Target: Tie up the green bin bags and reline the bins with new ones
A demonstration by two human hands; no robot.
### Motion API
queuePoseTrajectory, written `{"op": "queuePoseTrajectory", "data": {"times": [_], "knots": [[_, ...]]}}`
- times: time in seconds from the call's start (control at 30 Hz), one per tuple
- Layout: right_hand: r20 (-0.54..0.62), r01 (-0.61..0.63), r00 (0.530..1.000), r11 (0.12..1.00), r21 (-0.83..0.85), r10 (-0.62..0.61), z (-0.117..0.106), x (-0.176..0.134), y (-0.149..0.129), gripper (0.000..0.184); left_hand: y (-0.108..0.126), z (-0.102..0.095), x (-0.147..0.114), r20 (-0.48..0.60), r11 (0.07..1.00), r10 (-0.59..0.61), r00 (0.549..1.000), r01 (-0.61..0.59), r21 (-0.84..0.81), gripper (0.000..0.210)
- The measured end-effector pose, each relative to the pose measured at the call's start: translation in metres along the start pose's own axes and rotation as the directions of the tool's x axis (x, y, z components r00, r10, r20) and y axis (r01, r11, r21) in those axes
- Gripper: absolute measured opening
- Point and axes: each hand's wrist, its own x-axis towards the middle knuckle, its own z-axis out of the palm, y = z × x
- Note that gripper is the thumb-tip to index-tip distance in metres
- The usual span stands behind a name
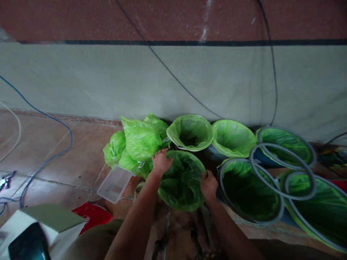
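Observation:
A trash bin lined with a thin green bin liner [181,198] stands in front of me, the liner folded over its rim. My left hand [162,161] is at the upper left of that rim, its fingers curled at the liner's edge. On the right side, my right hand [209,186] grips the rim and liner, thumb on top. The bin's inside looks dark, with the liner hanging loosely. Just behind are two more lined bins [189,131] [233,139]. Beside my left hand sit several tied, full green bags [141,141].
Lined bins with grey rings [251,218] stand at right, a loose grey ring [309,191] lying across them. A clear plastic container [115,184], red item [93,215], white box [51,220] and dark phone-like object [28,243] are at left. A blue cable [50,157] crosses the tiles.

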Motion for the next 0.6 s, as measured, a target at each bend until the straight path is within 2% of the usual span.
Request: {"op": "queuePoseTrajectory", "data": {"times": [0.1,0.17,0.23,0.3,0.4,0.5,0.6], "knots": [[-0.055,-0.014,0.998,0.999,0.041,0.016,-0.001,-0.013,0.008,0.047,0.002,0.0,0.006,-0.016,0.999,-0.021,1.0,0.021,-0.031,0.048],[-0.187,0.064,0.981,0.995,0.08,-0.048,-0.007,-0.008,0.002,0.054,0.007,0.001,0.013,-0.011,0.999,-0.024,1.0,0.024,-0.029,0.045],[-0.265,0.184,0.953,0.976,0.115,-0.148,-0.016,0.007,-0.011,0.051,0.013,0.003,0.021,0.005,0.999,-0.028,1.0,0.028,-0.023,0.043],[-0.215,0.261,0.949,0.957,0.129,-0.23,-0.024,0.029,-0.028,0.044,0.018,0.005,0.029,0.035,0.998,-0.066,0.997,0.067,-0.018,0.044],[-0.06,0.315,0.949,0.947,0.07,-0.311,-0.025,0.058,-0.048,0.039,0.017,0.012,0.035,0.104,0.993,-0.115,0.988,0.117,-0.012,0.044],[0.104,0.411,0.908,0.911,-0.026,-0.407,-0.016,0.07,-0.051,0.036,0.006,0.02,0.03,0.129,0.998,-0.034,0.991,0.04,-0.042,0.033],[0.199,0.478,0.869,0.872,-0.104,-0.453,-0.007,0.07,-0.043,0.032,-0.007,0.028,0.021,0.059,0.996,0.088,0.994,-0.086,-0.035,0.024]]}}
